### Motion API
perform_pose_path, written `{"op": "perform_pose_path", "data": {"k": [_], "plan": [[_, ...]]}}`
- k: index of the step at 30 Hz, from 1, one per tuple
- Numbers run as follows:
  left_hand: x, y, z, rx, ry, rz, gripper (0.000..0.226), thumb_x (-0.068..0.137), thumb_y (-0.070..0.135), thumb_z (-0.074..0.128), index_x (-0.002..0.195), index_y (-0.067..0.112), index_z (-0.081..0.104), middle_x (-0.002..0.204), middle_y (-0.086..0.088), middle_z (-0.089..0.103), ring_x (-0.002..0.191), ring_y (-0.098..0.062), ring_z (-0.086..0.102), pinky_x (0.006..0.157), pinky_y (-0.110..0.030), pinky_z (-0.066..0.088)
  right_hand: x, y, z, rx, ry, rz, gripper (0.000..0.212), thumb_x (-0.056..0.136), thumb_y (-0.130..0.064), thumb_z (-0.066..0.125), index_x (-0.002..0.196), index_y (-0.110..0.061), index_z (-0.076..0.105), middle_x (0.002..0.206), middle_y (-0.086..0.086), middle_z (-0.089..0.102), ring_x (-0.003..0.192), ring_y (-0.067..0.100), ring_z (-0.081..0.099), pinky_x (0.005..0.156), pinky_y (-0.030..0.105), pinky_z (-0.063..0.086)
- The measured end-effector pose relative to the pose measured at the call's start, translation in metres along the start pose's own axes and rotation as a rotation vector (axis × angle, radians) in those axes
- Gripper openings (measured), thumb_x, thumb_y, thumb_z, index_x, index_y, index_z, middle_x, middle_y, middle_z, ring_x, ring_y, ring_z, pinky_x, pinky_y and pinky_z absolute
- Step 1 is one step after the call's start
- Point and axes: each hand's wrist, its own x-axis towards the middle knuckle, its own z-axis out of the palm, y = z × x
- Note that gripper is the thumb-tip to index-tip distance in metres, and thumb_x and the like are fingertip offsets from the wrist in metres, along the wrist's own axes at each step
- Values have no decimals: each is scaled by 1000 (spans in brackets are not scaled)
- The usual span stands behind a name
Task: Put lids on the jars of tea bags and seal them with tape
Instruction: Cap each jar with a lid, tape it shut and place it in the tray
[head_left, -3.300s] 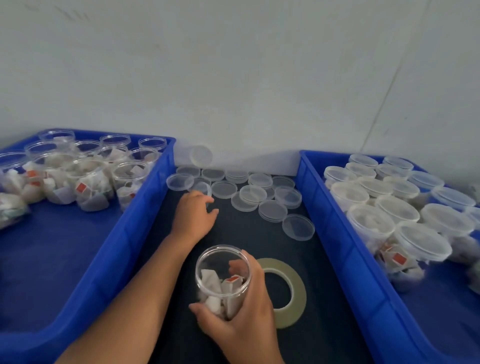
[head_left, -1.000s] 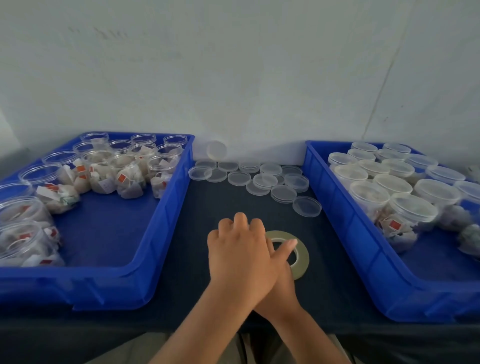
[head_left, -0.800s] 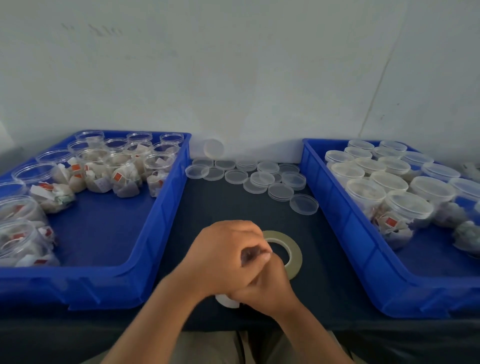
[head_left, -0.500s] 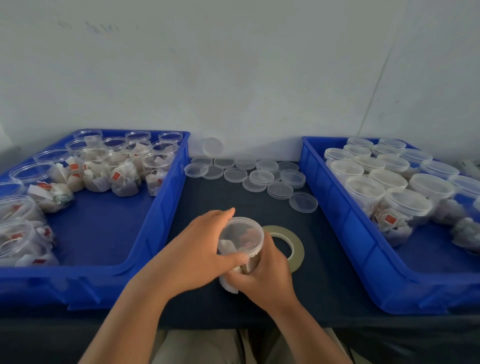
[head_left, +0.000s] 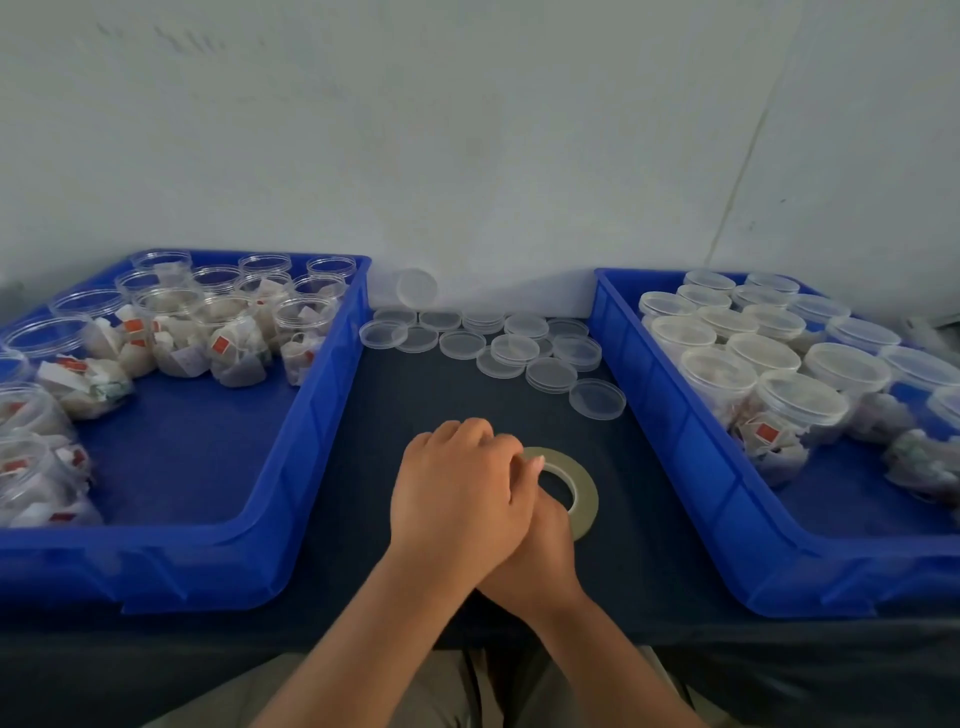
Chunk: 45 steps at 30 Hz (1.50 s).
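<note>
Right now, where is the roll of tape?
Head view: the tape roll lies between the left tray and right tray, partly under the right hand.

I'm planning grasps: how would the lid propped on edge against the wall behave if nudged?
The lid stands on its round rim, so it would probably roll or flop flat. It looks like thin clear plastic, so it is likely very light and perhaps slippery.

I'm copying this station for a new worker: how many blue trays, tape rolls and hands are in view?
Blue trays: 2, the left tray and the right tray
tape roll: 1
Hands: 2, the left hand over the right hand
Total: 5
</note>
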Motion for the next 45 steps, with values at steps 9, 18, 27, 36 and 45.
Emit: {"op": "perform_pose_path", "data": {"k": [9,18,27,36,45], "plan": [[7,-18,-7,-287,36,134,65,91,75,41,124,30,73,124,16,71,117,-2,62,100,-30,51,5,-5,0,4,57,34,60,78,-63,64,129,-32,56,110,-22,64,98,-2,64,75,20,55],[-6,-7,10,-123,28,-196,75,87,80,44,140,29,57,127,8,62,111,-10,60,84,-22,38,-2,-9,-3,57,8,59,68,71,-69,64,132,-51,37,119,-25,62,100,-17,57,77,9,46],[2,-22,2,-242,27,55,58,87,63,52,128,26,71,120,11,71,109,-9,65,89,-20,44,0,5,0,133,14,72,80,70,-44,91,138,-22,55,117,-17,69,102,3,69,82,33,60],[-22,-10,10,-449,268,-129,58,89,65,64,135,29,54,127,11,60,111,-6,58,87,-22,52,2,-2,0,100,-3,25,59,86,-59,67,137,-34,53,121,-20,65,107,-1,66,86,31,59],[-8,-15,12,-228,70,-179,78,79,82,49,139,32,51,121,10,60,95,-2,51,76,-19,38,2,6,2,189,-20,69,74,69,-61,81,132,-48,44,124,-20,65,109,-1,66,87,27,60]]}}
